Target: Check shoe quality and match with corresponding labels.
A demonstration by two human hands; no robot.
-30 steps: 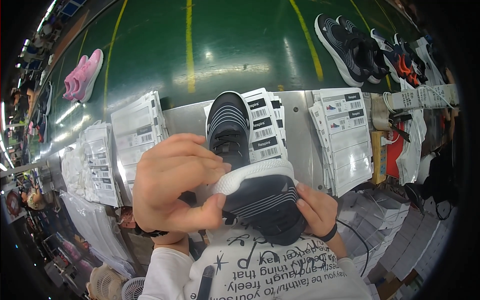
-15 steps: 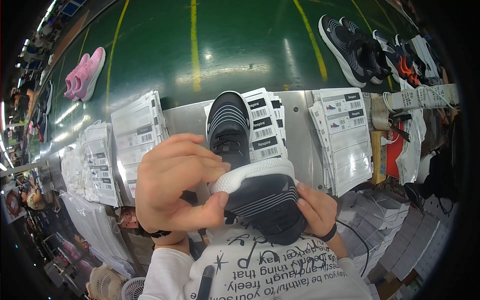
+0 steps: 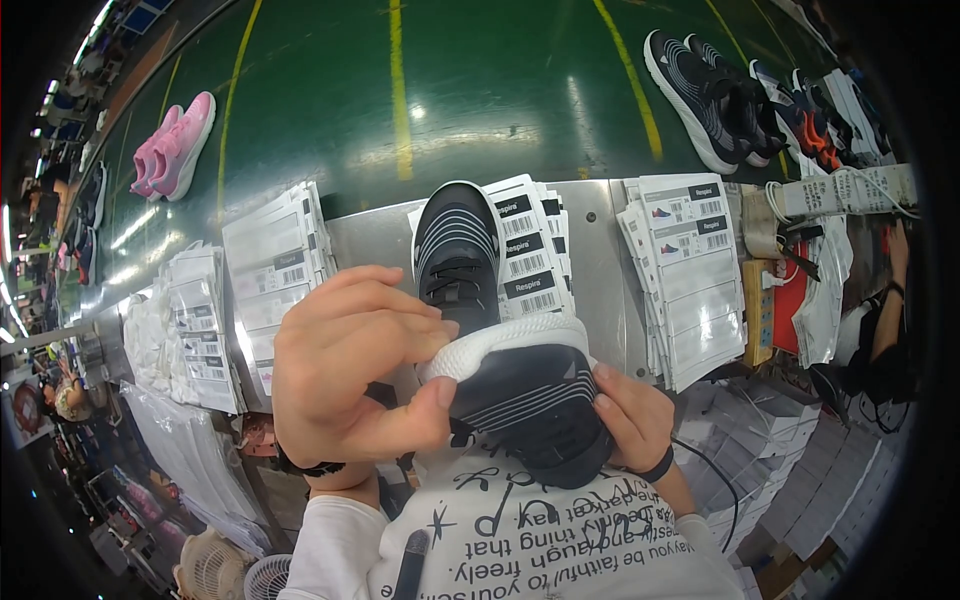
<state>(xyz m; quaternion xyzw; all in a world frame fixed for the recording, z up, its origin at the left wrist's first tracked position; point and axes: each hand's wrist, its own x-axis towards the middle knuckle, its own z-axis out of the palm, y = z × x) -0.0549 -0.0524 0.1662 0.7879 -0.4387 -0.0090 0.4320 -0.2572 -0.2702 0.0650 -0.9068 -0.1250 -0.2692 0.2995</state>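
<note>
A dark navy sneaker (image 3: 530,410) with a white sole and pale stripes is held tilted in front of my chest, its sole edge facing away from me. My left hand (image 3: 360,370) pinches the white sole's left end between thumb and fingers. Around the right side of the shoe, my right hand (image 3: 635,415) is closed, thumb and fingers against the upper. Just beyond it a matching black sneaker (image 3: 458,255) lies upright, toe pointing away, partly covered by the held shoe. It rests on a stack of label sheets (image 3: 530,245).
Beyond the metal ledge (image 3: 375,255) runs a green belt (image 3: 500,90) with yellow lines. It carries pink sneakers (image 3: 180,150) at left and black sneakers (image 3: 705,100) at right. Label stacks flank me at left (image 3: 275,260) and right (image 3: 690,290). A co-worker's arm (image 3: 893,290) shows at far right.
The belt's lines and the shoes on it have shifted slightly right. A co-worker's arm has come into view at the right edge. My hands and the held sneaker stay nearly still.
</note>
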